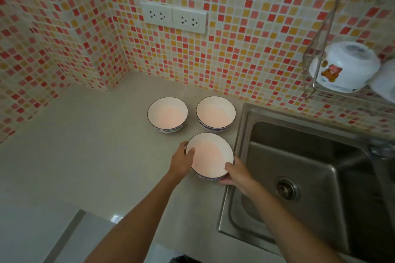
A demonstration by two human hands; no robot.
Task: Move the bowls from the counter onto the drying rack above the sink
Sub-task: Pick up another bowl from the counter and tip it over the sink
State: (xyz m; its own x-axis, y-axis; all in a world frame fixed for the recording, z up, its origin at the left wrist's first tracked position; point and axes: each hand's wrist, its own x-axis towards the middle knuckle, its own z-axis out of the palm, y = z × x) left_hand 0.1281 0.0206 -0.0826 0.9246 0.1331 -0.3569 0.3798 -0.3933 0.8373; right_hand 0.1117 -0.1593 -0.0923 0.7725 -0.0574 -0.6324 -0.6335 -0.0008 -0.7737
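The nearest white ceramic bowl with a dark rim (210, 156), on the grey bench (85, 156) beside the steel sink (310, 177), is clasped between the left hand (181, 161) and right hand (238, 174), so the pick-up step seems in hand, and next it likely needs lifting right to the wire drying rack (320, 49).

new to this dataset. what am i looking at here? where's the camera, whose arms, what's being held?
One picture, from a wide-angle camera worn on a person's head, looking down at a kitchen counter. No robot: the two bare arms are the wearer's. The left hand and right hand grip opposite sides of the nearest bowl, white inside with a patterned outside. Two matching bowls, the left bowl and the right bowl, stand upright behind it, untouched. To the right is a steel sink; above it a wire drying rack on the tiled wall already holds an upturned white bowl with a bear print.
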